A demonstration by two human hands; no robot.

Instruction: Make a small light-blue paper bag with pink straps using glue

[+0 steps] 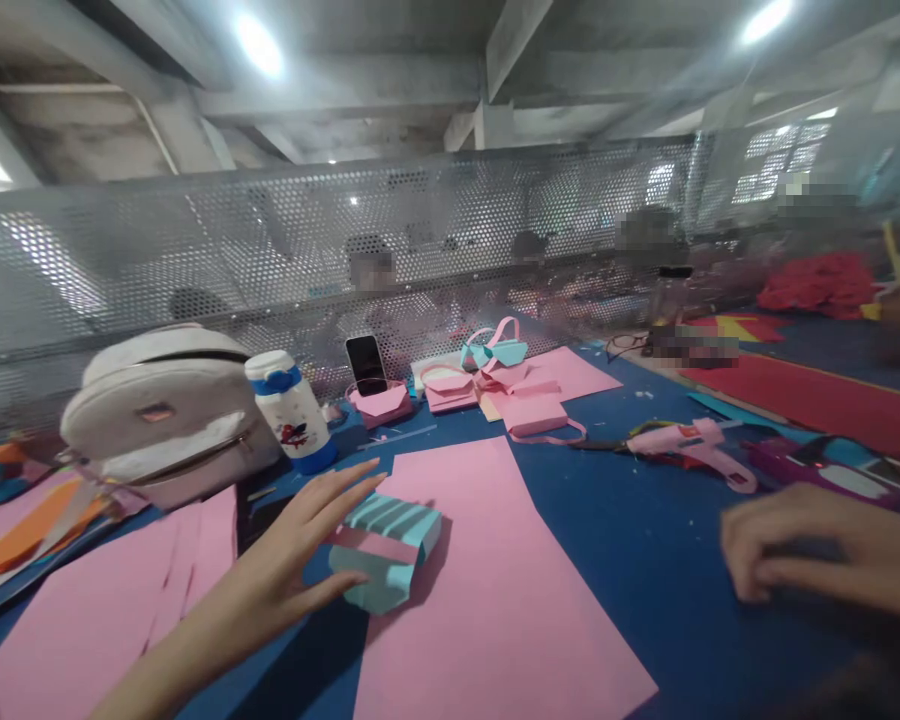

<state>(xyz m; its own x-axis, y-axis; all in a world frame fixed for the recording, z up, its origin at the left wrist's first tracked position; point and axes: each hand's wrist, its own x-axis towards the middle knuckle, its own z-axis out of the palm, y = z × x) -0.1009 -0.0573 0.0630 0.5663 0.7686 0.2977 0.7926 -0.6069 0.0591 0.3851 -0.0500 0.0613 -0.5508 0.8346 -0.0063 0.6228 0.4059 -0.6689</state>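
My left hand [307, 540] reaches over a small light-blue folded paper bag [390, 555] with a pink band across it. Its fingers are spread and the thumb lies apart, along the bag's near side; whether the fingertips touch it I cannot tell. The bag rests on a large pink paper sheet [472, 600]. At the right, over the blue table, my right hand [802, 550] has its fingers curled in, with nothing visible in them. Just beyond it lie a pink glue gun [694, 445] and a purple-and-white object [825, 470].
More pink sheets [120, 590] lie at the left, below a pale backpack [165, 410] and a white-and-blue bottle [289, 410]. A phone [366, 363] leans near several small paper bags [536, 410]. Behind runs a perforated metal screen [420, 220]; people sit beyond it.
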